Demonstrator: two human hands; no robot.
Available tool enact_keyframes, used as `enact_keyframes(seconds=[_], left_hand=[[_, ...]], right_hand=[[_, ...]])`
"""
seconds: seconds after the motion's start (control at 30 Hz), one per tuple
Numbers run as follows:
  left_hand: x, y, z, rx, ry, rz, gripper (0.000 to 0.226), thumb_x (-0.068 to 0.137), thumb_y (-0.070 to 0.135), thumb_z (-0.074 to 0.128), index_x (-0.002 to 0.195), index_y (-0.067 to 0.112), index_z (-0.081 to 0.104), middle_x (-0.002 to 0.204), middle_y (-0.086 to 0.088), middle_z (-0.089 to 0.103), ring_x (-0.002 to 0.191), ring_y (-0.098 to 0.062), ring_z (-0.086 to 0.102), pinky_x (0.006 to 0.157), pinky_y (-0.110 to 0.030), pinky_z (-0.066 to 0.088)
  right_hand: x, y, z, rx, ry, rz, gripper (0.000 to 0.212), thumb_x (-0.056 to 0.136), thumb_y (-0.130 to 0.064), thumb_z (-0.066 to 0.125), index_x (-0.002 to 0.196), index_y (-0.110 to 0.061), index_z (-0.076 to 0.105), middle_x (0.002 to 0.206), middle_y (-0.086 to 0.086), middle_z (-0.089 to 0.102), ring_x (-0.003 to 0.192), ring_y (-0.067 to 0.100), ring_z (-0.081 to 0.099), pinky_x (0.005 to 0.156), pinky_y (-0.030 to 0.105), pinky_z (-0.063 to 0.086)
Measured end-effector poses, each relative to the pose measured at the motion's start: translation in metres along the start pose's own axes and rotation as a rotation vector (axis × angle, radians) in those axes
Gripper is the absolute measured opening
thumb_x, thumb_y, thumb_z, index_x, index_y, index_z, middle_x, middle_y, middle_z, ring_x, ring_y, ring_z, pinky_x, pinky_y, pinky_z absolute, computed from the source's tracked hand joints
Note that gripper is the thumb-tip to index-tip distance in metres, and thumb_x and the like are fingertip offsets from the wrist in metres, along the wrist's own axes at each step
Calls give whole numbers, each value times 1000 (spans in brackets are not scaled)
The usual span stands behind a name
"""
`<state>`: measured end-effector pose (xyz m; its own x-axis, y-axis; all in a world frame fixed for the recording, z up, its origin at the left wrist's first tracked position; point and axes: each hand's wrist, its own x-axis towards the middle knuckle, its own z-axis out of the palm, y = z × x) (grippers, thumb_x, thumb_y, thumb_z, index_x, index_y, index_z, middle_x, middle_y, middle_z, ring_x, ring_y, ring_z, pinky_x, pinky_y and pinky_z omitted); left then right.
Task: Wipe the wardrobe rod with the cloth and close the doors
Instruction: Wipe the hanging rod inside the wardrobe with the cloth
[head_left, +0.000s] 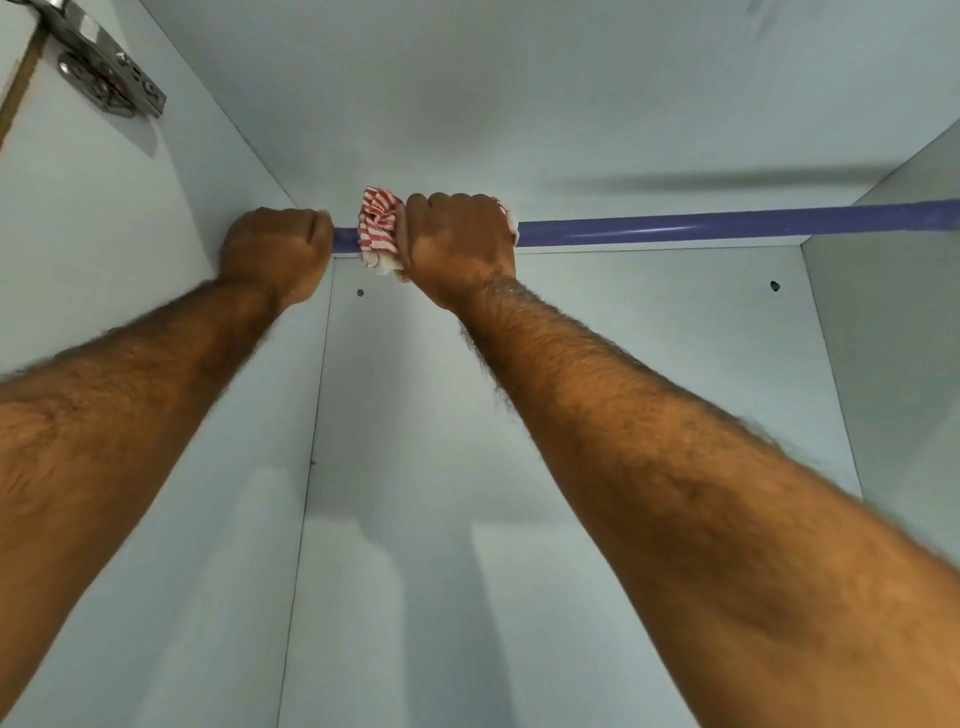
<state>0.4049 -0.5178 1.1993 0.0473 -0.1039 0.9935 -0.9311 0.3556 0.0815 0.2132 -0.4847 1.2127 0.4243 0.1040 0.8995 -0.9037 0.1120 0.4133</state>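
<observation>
A blue wardrobe rod (727, 227) runs across the upper part of the pale wardrobe interior, from the left wall to the right wall. My left hand (278, 252) is closed around the rod at its left end, against the left wall. My right hand (460, 244) grips a red-and-white striped cloth (379, 228) wrapped around the rod, just right of my left hand. Cloth bunches out on the left of my right hand and a little shows at its right edge. The doors are out of view.
A metal door hinge (104, 67) is fixed to the left wall at the top left. The back panel (571, 415) has two small holes below the rod. The wardrobe's top panel (519, 78) lies close above the rod.
</observation>
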Motion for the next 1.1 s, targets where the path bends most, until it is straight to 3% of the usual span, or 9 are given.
enact_keyframes(seconds=[0.17,0.27,0.4,0.67,0.8,0.87,0.9,0.97,1.1], left_hand=[[-7,-2,4,90,84,72,49,113,21,31,101,-12,64,82,-28,65,74,-45,59,81,-51,52],[-5,-3,6,40,70,2,57,114,29,27,97,-9,66,76,-20,58,71,-35,52,81,-48,52],[-3,-8,11,8,112,24,54,114,25,31,90,-9,64,69,-17,52,64,-36,49,72,-47,47],[-5,-6,19,15,191,27,52,113,29,34,83,-4,61,65,-17,53,59,-37,52,72,-50,53],[-4,-9,22,58,219,40,53,113,24,33,87,-10,64,66,-22,56,59,-34,47,68,-47,46],[-5,-9,23,73,211,30,52,113,21,32,92,-12,65,73,-29,63,62,-40,52,79,-52,49],[-6,-3,22,79,211,33,49,112,19,32,96,-14,65,79,-32,65,70,-45,57,95,-57,49],[-7,23,21,35,248,107,45,111,18,32,110,-11,66,98,-33,69,93,-51,63,118,-56,33],[-8,115,16,-153,331,272,51,112,37,30,121,7,70,121,-22,72,115,-41,65,99,-47,50]], right_hand=[[1,-12,9,10,53,36,45,110,-46,32,107,-18,66,96,0,74,72,19,46,72,34,34],[-1,-9,11,-11,81,6,45,111,-45,29,110,-18,66,99,0,74,79,21,60,75,33,35],[-7,13,7,-47,92,-19,46,110,-45,30,109,-18,67,100,1,75,84,25,68,74,34,35],[-55,136,-11,-190,217,12,40,106,-35,36,92,-15,68,85,11,73,73,38,66,67,44,45],[-83,202,-22,-241,239,85,38,107,-32,34,92,-14,65,84,12,70,73,37,62,70,45,44],[-95,220,-26,-238,230,124,40,108,-34,32,97,-14,64,88,11,70,78,35,60,75,44,44],[-98,222,-25,-242,228,134,39,108,-33,31,98,-14,64,90,11,69,80,34,60,77,44,43],[-98,218,-24,-252,250,163,36,108,-32,34,97,-14,64,90,10,69,81,34,59,80,44,43],[-99,210,-21,-239,266,223,35,107,-31,35,98,-14,64,92,8,68,85,32,59,87,44,44]])
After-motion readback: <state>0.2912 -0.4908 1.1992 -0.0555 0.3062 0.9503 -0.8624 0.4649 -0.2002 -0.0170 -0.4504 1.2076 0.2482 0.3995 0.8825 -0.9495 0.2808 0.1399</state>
